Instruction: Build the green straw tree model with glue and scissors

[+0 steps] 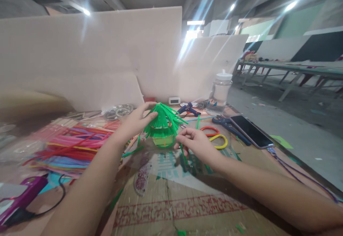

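Observation:
A small green craft model [164, 133] stands at the middle of the table, its pointed roof layered with green pipe-cleaner strips above a pale green base. My left hand [136, 121] grips the roof's left side, thumb in front and the other fingers partly hidden behind. Just right of the base, my right hand [197, 143] is closed in a pinch on a thin green pipe-cleaner strip [184, 156] that hangs below the fingers. Under both lies a cardboard sheet [152, 221], and a clear protractor [143, 179] rests on it.
Colourful pipe cleaners [77, 144] are heaped at left, with a purple glue gun [29, 195] nearer. Scissors [221, 142], blue pliers [233, 128] and a phone [252, 131] lie at right. Behind are a blue glue gun [189, 109], a water bottle [219, 93] and white boards [107, 50].

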### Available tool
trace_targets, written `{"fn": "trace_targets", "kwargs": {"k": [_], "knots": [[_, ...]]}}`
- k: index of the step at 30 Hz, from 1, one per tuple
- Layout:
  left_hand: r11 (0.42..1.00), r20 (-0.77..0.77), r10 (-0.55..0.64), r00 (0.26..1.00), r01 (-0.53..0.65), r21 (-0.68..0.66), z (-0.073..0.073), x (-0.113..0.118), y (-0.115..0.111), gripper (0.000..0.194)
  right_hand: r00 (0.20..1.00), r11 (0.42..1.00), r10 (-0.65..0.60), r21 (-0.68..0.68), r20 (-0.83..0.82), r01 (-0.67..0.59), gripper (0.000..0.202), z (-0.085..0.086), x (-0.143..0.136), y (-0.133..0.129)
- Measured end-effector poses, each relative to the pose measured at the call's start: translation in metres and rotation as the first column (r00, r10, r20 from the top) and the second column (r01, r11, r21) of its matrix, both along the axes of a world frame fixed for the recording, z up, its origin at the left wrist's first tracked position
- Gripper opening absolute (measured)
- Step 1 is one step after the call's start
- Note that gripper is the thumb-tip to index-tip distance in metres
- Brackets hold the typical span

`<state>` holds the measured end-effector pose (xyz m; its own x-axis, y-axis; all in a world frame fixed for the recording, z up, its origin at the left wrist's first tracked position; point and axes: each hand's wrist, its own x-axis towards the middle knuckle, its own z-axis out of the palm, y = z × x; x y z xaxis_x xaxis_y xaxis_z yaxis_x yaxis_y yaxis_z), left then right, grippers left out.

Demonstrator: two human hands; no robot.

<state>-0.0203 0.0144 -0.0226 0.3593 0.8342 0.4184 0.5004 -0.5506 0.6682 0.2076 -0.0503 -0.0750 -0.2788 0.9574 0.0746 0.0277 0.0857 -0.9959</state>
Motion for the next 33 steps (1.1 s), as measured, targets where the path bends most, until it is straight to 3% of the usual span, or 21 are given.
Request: {"fn": "trace_targets", "kwargs": {"k": [7,19,33], "knots": [[0.995,-0.087,0.055,0.995,-0.048,0.085,0.005,0.003,-0.003,0.045,0.997,0.994,-0.032,-0.104,-0.072,0.024,0.035,-0.007,-0.008,0.006],[0.995,-0.101,0.052,0.994,-0.042,0.092,0.005,0.003,-0.002,0.045,0.998,0.995,-0.060,-0.081,-0.036,0.057,0.028,-0.004,-0.007,0.009],[0.995,-0.122,0.038,0.992,-0.026,0.096,0.008,0.005,-0.005,0.044,0.994,0.993,-0.063,-0.100,-0.089,0.054,0.034,-0.005,-0.011,0.013]]}}
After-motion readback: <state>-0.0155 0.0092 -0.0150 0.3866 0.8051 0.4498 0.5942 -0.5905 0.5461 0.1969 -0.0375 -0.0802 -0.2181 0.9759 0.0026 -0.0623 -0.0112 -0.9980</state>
